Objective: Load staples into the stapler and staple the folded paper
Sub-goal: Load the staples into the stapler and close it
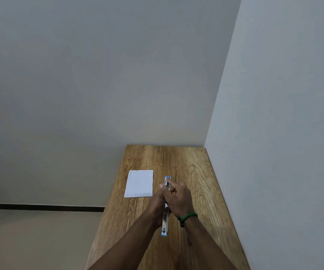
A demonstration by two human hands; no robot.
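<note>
Two bare forearms reach in from the near edge of the view and meet over the middle of a wooden desk (186, 166). The left hand (157, 203) has its fingers wrapped around the stapler (165, 219), gripping it from the left side. The right hand (178, 197) lies over the stapler from the right, its fingers curled onto it and the forefinger stretched out to the stapler's far end; a green band (186, 218) circles the right wrist. The stapler is swung open lengthways: a shiny metal arm with a blue tip points back toward the person, while another blue-tipped end sticks out beyond the hands on the far side. Whether any staples are in it cannot be told.

A folded paper (139, 184), white and flat, lies on the desk to the left of the hands, just beside them but not touching, with its left edge close to the desk's left edge.

The desk is long and narrow, with a brown wood grain running away from the person. Its right edge sits against a pale wall (283, 114), and its far edge meets another pale wall (99, 75) in the corner. Off the left edge is a light floor (30, 240) with a dark strip along the foot of the far wall. Beyond the paper and hands, the far stretch of the desk is bare wood.
</note>
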